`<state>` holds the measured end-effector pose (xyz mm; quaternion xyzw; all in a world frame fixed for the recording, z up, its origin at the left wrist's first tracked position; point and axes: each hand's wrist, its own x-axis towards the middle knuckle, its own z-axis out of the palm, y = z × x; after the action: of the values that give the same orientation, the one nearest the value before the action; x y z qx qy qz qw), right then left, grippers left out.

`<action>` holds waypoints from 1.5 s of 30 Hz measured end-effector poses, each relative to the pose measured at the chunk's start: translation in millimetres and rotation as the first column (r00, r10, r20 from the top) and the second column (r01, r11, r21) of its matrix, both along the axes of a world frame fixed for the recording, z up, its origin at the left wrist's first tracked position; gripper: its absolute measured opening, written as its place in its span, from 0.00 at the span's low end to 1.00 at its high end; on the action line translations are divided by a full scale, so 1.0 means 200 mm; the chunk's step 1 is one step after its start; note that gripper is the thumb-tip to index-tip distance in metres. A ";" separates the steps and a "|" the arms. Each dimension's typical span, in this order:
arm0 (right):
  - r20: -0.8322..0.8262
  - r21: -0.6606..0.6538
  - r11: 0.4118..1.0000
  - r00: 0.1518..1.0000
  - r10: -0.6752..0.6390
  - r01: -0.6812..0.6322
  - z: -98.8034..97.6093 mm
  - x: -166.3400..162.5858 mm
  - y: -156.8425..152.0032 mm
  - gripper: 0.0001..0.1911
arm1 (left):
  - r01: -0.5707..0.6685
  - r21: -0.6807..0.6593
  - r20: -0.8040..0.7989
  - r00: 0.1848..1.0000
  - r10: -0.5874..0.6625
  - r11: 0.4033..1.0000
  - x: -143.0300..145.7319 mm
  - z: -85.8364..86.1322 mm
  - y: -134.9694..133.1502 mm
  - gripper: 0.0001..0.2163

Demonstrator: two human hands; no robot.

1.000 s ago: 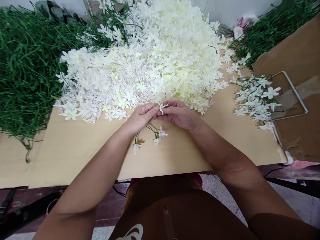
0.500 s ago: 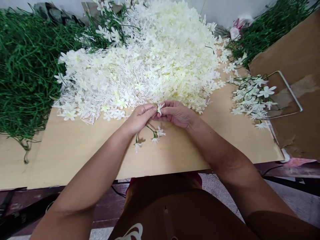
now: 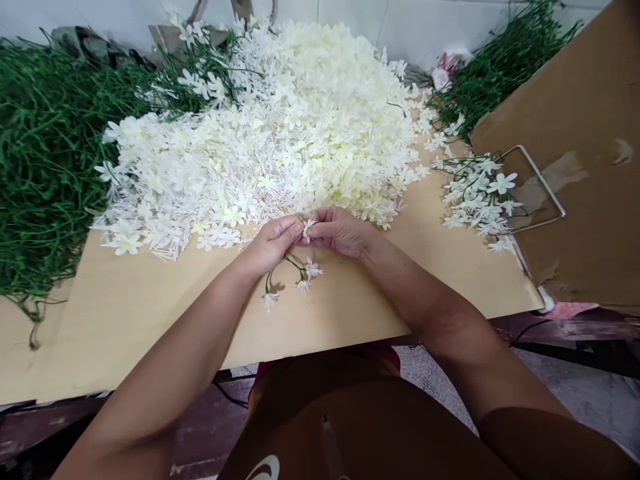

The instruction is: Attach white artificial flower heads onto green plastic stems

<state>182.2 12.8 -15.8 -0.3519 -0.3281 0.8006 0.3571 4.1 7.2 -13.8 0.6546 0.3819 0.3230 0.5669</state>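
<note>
My left hand (image 3: 270, 241) and my right hand (image 3: 336, 231) meet fingertip to fingertip over the wooden board (image 3: 150, 300). Together they pinch a small white flower head (image 3: 308, 227). From my left hand hangs a thin green stem sprig (image 3: 293, 267) with three small white blossoms resting on the board. Just beyond my hands lies a big heap of loose white flower heads (image 3: 280, 133).
Piles of green stems (image 3: 45, 160) lie to the left, and more green stems (image 3: 500, 60) at the back right. Finished flower sprigs (image 3: 475, 193) lie at the right beside a brown cardboard box (image 3: 575, 147) with a metal wire frame (image 3: 543, 187).
Both hands have stayed together on the flower head. The view has shifted, so everything sits slightly further left and lower.
</note>
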 end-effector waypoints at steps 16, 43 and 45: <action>0.051 0.030 0.985 0.984 -0.172 0.171 0.05 -0.06 -0.03 0.16 | -0.065 0.036 -0.075 0.995 0.067 0.997 0.00 0.01 0.01 0.23; 0.662 0.737 0.656 0.369 -0.652 -0.164 0.10 0.51 -0.39 0.03 | -0.346 -0.256 0.072 0.924 0.375 0.903 0.05 0.07 -0.02 0.07; 0.676 0.736 0.603 0.298 -0.674 -0.306 0.10 0.49 -0.37 0.03 | -0.391 -0.190 0.041 0.913 0.406 0.900 0.03 0.06 -0.01 0.06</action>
<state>279.3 -61.7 3.9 -0.5955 -0.7232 0.1577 0.3121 11.1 5.1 -1.5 0.4958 0.5122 0.4225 0.5597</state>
